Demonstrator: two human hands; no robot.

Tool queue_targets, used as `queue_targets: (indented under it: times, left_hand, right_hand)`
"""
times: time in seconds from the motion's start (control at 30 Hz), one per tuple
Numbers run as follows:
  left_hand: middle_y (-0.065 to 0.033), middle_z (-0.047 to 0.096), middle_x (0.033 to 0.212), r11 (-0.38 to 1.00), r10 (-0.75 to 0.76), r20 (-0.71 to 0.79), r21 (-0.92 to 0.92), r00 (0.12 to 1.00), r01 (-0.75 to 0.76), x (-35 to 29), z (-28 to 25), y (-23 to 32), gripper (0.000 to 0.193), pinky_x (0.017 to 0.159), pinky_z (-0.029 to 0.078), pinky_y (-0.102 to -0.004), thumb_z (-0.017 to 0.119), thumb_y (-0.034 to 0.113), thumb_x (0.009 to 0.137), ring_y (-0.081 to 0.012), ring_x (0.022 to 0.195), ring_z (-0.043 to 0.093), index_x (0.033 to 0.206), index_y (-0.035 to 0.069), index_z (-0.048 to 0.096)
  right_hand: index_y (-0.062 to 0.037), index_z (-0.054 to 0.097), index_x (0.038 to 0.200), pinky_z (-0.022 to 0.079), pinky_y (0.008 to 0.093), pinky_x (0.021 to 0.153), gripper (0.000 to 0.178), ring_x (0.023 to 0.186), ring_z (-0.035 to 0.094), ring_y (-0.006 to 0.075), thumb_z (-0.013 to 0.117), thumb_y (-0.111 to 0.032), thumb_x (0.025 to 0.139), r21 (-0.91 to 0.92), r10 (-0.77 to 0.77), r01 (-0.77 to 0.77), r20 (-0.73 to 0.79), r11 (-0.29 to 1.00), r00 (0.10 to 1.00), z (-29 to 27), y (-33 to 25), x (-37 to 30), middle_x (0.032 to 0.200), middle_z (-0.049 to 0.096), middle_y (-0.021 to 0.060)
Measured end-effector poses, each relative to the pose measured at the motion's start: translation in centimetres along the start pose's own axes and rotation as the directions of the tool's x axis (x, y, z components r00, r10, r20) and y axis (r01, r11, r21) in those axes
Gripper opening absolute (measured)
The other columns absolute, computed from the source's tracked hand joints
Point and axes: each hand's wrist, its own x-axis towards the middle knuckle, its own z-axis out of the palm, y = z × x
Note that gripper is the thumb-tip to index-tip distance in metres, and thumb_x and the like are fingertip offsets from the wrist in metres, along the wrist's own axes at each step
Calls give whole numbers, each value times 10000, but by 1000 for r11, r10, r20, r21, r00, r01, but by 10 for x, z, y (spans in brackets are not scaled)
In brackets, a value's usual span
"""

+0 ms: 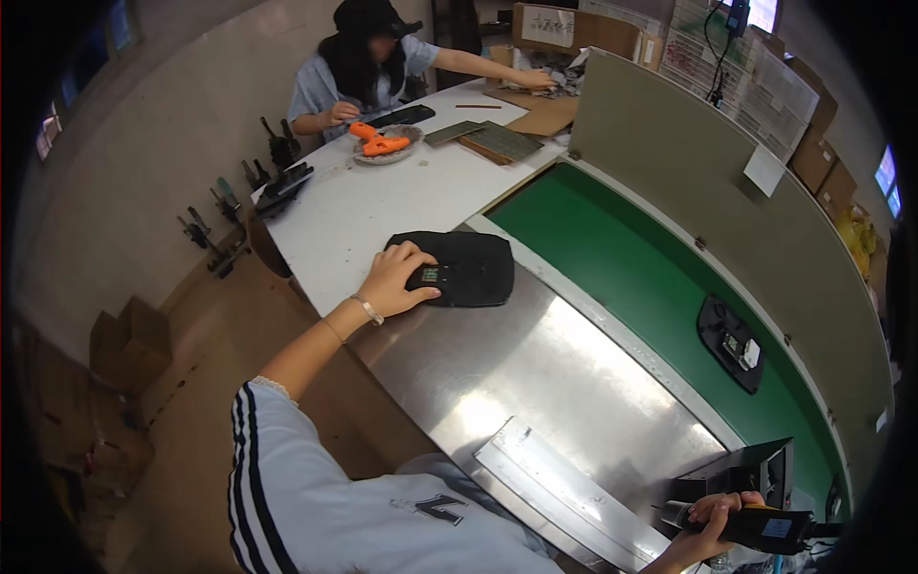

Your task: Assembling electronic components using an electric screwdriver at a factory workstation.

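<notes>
At the far left end of the steel work surface lies a black rounded plastic panel (483,273) with a small green circuit board set in it. My left hand (392,279) grips its left side, fingers over the top and thumb along the near edge. Down at the lower right, my right hand (710,528) is wrapped round a black corded handheld tool (779,532) with a silver metal nose; its exact kind is unclear. Right behind this tool stands a black open box-like holder (732,478). The underside of the panel is hidden.
A pale metal strip (574,497) lies along the near edge. Beyond the steel, a green conveyor belt (593,230) carries another black panel (730,344). Across the white table (354,225), another person (368,67) works near a bowl with orange tools (382,143).
</notes>
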Motion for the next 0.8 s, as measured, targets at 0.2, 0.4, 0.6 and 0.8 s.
queue_targets:
  times: [0.2, 0.4, 0.6, 0.8]
  left_hand:
    - [-56, 494, 1038, 997, 55, 37, -55, 998, -53, 4, 4, 7, 447, 946, 327, -386, 764, 373, 749, -257, 1051, 471, 1106, 147, 617]
    - [-75, 504, 1069, 976, 198, 113, -112, 974, -186, 5, 4, 26, 481, 946, 337, -374, 763, 391, 749, -268, 1045, 474, 1128, 131, 622]
    - [-97, 590, 1103, 868, 363, 158, -417, 918, -271, 46, -9, 40, 377, 899, 458, -357, 695, 320, 836, -239, 1036, 582, 1132, 93, 638]
    - [-55, 679, 930, 980, -70, -377, -198, 924, -7, 168, -46, -138, 315, 754, 512, -307, 662, 242, 864, -157, 808, 641, 1116, 59, 617]
  right_hand:
    - [-26, 421, 1131, 342, 204, 437, 342, 463, 394, 85, 611, -31, 846, -47, 11, -10, 3, 999, 1000, 6, 7, 1, 701, 474, 31]
    - [18, 466, 1067, 445, 269, 444, 306, 442, 467, 155, 671, 2, 841, 107, -52, 45, 66, 993, 996, 30, 9, 8, 596, 544, 108]
    - [13, 463, 1062, 432, 267, 429, 310, 431, 472, 157, 682, -19, 845, 100, -65, 60, 47, 993, 997, 31, 20, 8, 586, 553, 116]
    - [10, 456, 1089, 430, 267, 427, 355, 429, 484, 170, 704, -72, 849, 102, -47, 41, 62, 994, 997, 37, 26, 5, 593, 566, 115]
